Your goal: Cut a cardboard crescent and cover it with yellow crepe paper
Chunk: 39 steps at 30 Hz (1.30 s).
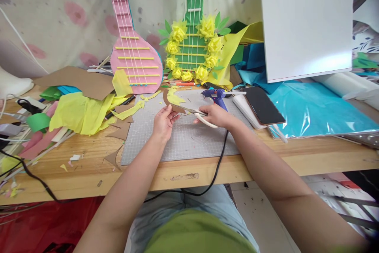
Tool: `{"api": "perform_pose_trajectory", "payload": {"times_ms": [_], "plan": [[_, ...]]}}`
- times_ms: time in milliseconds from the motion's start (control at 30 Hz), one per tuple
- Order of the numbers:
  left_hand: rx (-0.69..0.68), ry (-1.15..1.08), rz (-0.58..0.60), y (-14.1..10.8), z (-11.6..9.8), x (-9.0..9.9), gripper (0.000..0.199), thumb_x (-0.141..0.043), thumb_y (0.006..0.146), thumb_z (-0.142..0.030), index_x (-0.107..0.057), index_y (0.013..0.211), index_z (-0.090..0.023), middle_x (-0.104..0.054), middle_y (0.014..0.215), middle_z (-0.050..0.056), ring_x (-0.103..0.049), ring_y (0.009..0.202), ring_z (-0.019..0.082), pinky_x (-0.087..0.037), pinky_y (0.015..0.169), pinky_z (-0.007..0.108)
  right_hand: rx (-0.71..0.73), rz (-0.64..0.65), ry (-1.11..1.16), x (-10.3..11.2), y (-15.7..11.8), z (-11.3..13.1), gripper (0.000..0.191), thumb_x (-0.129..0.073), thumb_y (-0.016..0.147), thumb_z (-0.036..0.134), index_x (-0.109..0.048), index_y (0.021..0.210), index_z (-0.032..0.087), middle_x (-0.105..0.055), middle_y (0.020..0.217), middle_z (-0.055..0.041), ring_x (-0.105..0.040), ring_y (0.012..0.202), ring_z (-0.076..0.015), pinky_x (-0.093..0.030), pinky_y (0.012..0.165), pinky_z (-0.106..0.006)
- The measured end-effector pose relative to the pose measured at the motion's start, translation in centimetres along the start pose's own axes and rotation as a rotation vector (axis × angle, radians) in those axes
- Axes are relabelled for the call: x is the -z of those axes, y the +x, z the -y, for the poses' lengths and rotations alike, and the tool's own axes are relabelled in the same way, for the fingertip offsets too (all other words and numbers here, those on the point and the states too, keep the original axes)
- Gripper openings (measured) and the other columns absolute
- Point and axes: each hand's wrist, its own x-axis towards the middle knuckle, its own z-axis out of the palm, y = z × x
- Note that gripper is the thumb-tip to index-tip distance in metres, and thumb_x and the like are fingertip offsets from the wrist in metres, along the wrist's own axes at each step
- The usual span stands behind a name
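Pinched in my left hand [164,122] is a curved strip of brown cardboard [167,100]. My right hand [218,115] is closed around a pair of scissors [206,121] with white handles; their blades reach left to the cardboard's lower end. Whether the blades are apart cannot be made out. Yellow crepe paper [175,98] lies right behind or against the strip. Both hands are above a grey cutting mat [189,142]. Beyond my right hand a blue glue gun [216,94] rests on the mat, a white glue stick poking from its back.
A pink paper guitar [137,57] and a green one with yellow flowers [192,44] lean against the curtain. Yellow crepe paper [81,113] and cardboard scraps [120,130] lie left. A phone [263,105] and blue wrapped sheets [319,107] lie right. A black cord [220,158] hangs over the table edge.
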Motion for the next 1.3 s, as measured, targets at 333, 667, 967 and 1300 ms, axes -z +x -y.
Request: {"api": "perform_pose_trajectory", "payload": {"times_ms": [333,667,967,1300], "plan": [[0.000,0.045,0.012,0.00,0.16,-0.01,0.011,-0.063,0.073,-0.020,-0.053,0.074,-0.016,-0.065,0.068,-0.001,-0.062,0.061,0.010,-0.048,0.060,0.023,0.003,0.078,0.021,0.58,-0.30,0.01,0.045,-0.055,0.065,0.062,-0.045,0.063,0.018,-0.040,0.057,0.0037,-0.036,0.055,-0.0095,-0.021,0.052,-0.024],[-0.012,0.066,0.023,-0.13,0.43,-0.04,0.017,-0.066,0.070,-0.023,-0.050,0.073,-0.017,-0.065,0.068,-0.002,-0.062,0.062,0.010,-0.049,0.066,0.025,-0.020,0.031,-0.045,0.56,-0.37,0.28,0.046,-0.055,0.065,0.062,-0.045,0.060,0.018,-0.041,0.054,0.0039,-0.035,0.054,-0.0092,-0.020,0.052,-0.025],[-0.102,0.229,0.068,0.26,-0.22,0.50,0.022,-0.067,0.068,-0.033,-0.053,0.070,-0.017,-0.064,0.069,0.000,-0.061,0.059,0.011,-0.051,0.058,0.025,-0.014,0.075,0.014,0.79,-0.38,-0.04,0.046,-0.056,0.064,0.063,-0.047,0.061,0.018,-0.040,0.055,0.0036,-0.034,0.054,-0.0093,-0.020,0.051,-0.025],[-0.241,0.310,0.099,0.57,-0.46,0.77,0.025,-0.070,0.065,-0.037,-0.055,0.071,-0.017,-0.058,0.061,-0.003,-0.054,0.051,0.007,-0.050,0.056,0.021,-0.003,0.094,0.019,0.86,-0.43,-0.26,0.044,-0.057,0.064,0.060,-0.047,0.062,0.018,-0.042,0.057,0.0036,-0.035,0.055,-0.0092,-0.020,0.051,-0.024]]}}
